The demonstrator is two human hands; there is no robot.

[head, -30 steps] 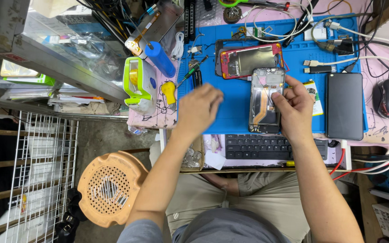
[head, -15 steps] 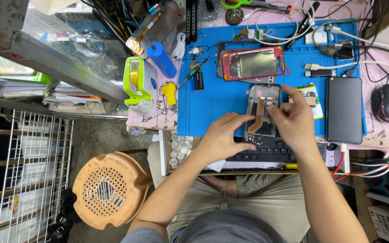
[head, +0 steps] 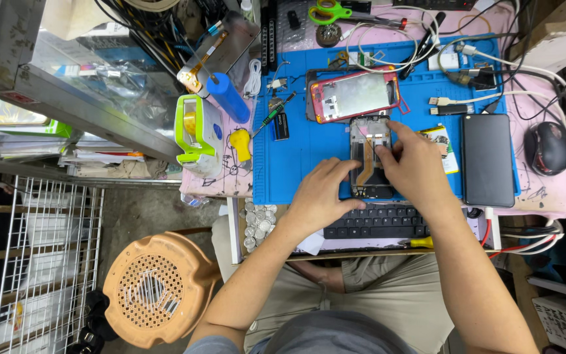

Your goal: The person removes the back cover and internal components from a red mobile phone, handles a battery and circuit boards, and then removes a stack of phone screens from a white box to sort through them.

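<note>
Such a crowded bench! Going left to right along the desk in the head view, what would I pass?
Green tape dispenser → yellow-handled tool → opened phone under both hands → black phone → computer mouse.

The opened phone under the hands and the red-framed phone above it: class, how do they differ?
The opened phone stands lengthwise away from the person, both hands on it; the red-framed phone lies crosswise, untouched. The opened phone's frame is dark, the other's red. Both lie open on the blue mat.

We see an opened phone (head: 369, 157), back cover off, orange flex cable running down its dark insides, lying flat lengthwise on the blue mat, at six o'clock from the red-framed phone (head: 355, 95).
</note>
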